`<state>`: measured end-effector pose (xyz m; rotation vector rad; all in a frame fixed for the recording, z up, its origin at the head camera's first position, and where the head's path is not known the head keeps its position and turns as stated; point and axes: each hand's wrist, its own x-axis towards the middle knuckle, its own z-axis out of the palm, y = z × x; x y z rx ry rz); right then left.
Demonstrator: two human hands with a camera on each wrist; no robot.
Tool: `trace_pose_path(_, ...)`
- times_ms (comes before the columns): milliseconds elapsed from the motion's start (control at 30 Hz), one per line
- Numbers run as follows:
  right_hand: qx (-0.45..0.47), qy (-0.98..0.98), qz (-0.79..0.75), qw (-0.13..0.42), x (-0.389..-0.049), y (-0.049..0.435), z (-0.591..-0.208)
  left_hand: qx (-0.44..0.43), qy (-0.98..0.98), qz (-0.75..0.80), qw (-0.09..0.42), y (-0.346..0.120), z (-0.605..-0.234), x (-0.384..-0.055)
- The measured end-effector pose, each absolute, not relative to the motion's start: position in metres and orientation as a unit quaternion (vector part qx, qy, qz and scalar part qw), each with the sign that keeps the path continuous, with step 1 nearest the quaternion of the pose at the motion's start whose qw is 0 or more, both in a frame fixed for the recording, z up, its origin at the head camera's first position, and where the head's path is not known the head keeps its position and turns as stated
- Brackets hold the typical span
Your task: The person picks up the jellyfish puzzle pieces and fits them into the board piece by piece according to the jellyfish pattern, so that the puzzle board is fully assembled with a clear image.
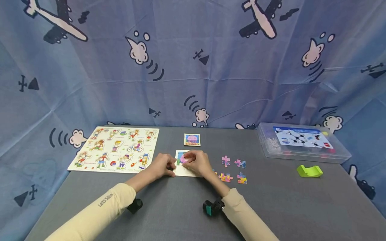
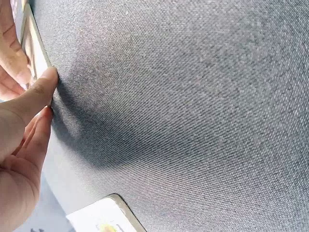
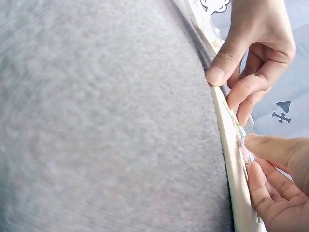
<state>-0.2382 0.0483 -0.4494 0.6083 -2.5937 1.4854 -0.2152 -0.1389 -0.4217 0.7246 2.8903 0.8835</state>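
In the head view a small puzzle board (image 1: pixel 184 171) lies flat on the table, with blue, green and pink picture pieces in its left part. My left hand (image 1: pixel 164 164) grips the board's left side by the near corner, thumb on the edge; the left wrist view shows this thumb (image 2: pixel 42 87) close up. Over the board, my right hand (image 1: pixel 197 162) pinches a pink jigsaw piece (image 1: pixel 183 159) against it, partly hidden by the fingers. To the right lie several loose jigsaw pieces (image 1: pixel 226 161), one partly behind the right wrist. Behind the board is a square octopus picture card (image 1: pixel 192 140).
A large peg puzzle board (image 1: pixel 113 149) with sporty children figures lies on the left. At the back right stands a clear plastic box (image 1: pixel 304 142) with a printed label. Near it sits a bright green curved block (image 1: pixel 309 171). A blue patterned curtain (image 1: pixel 193 67) hangs behind the table.
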Motion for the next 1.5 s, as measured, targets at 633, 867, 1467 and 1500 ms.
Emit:
trace_pose_path(633,0.173,-0.803,0.570,0.017,-0.239,0.044,-0.451,0.247,0.930,0.272,0.008,-0.139,-0.422,-0.214)
trace_pose_path(867,0.147,-0.772,0.618,-0.014,-0.241,0.052,-0.448,0.240,0.930,0.279,0.017,-0.138,-0.422,-0.213)
trace_pose_path(1467,0.081,-0.740,0.667,-0.038,-0.244,0.093,-0.442,0.236,0.929,0.283,0.016,-0.138,-0.422,-0.212)
trace_pose_path(1500,0.075,-0.742,0.666,-0.037,-0.244,0.096,-0.441,0.235,0.930,0.283,0.017,-0.138,-0.422,-0.212)
